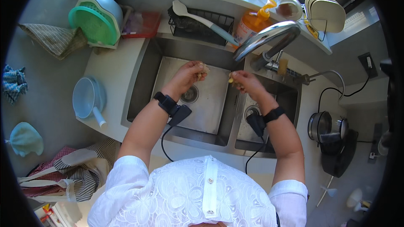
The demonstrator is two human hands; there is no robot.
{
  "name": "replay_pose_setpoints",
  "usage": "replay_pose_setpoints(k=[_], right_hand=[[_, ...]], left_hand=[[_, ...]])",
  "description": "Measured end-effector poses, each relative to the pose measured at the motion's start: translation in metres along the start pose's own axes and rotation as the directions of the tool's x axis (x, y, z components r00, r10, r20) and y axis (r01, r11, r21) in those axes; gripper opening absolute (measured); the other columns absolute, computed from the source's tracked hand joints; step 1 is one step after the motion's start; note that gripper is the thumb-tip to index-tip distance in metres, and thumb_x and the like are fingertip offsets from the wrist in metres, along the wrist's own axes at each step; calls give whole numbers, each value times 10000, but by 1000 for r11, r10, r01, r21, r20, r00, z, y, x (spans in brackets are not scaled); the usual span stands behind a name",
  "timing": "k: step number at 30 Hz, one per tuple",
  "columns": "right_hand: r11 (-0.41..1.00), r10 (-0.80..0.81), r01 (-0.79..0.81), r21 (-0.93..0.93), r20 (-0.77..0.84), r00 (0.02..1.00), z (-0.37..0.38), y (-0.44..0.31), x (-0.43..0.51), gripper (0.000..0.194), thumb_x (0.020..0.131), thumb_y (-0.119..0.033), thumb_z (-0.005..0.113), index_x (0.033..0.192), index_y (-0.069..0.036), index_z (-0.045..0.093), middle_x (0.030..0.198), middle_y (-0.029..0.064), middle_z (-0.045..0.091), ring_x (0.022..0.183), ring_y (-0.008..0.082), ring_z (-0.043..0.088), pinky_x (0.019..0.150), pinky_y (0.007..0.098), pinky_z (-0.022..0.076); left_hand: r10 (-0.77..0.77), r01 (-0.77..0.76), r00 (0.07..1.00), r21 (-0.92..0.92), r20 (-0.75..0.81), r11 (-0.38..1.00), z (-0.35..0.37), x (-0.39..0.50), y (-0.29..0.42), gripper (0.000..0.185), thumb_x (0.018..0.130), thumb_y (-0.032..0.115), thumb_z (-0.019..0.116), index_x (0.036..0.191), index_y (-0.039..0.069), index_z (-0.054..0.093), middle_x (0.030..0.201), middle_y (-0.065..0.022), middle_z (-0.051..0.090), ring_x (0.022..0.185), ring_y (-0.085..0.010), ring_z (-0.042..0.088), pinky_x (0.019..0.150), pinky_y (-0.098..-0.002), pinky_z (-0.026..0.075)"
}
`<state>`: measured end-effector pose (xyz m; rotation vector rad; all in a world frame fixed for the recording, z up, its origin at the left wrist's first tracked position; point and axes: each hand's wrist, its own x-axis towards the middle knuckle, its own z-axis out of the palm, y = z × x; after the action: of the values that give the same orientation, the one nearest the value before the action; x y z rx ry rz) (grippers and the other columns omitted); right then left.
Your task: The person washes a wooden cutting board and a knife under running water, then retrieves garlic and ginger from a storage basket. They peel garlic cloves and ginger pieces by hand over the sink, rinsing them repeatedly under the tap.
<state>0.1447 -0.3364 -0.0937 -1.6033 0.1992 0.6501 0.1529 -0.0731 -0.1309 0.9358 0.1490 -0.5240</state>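
Note:
My left hand [193, 71] is above the large basin of a stainless steel sink [208, 107], its fingers closed on a pale tan, knobbly piece [204, 68], possibly ginger root. Over the divider and the smaller basin [284, 101], my right hand [247, 83] pinches a yellowish piece [231, 80] that looks like the same stuff. The two hands are apart, and fingers hide much of both pieces. Below my left hand lies the round drain [190, 94]. The chrome faucet [268, 36] arches just behind my right hand; no water shows under its spout.
Behind the sink stand an orange pump bottle [247, 26] and a black wire rack [217, 22] with a long-handled brush [202, 20] across it. Green and blue colanders [93, 25] and a blue dipper [85, 97] are at the left. Black wristbands with cables [167, 104] are on my wrists.

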Motion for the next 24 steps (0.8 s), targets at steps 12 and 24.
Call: replay_pose_setpoints(k=[12, 24], right_hand=[[171, 176, 246, -954, 276, 945, 83, 64, 91, 255, 795, -201, 616, 964, -18, 667, 996, 146, 658, 900, 321, 634, 734, 422, 514], [-63, 307, 337, -939, 303, 902, 101, 190, 140, 250, 851, -131, 519, 1044, -32, 646, 1179, 170, 549, 1003, 346, 585, 836, 413, 500]], left_hand=[[-67, 41, 970, -117, -234, 992, -36, -6, -15, 258, 837, 88, 512, 1091, 45, 512, 910, -101, 601, 779, -219, 581, 673, -324, 480], [-130, 101, 950, -117, -282, 988, -53, -33, -9, 279, 831, 43, 584, 1091, 47, 485, 1049, -115, 600, 975, -239, 614, 778, -311, 487]])
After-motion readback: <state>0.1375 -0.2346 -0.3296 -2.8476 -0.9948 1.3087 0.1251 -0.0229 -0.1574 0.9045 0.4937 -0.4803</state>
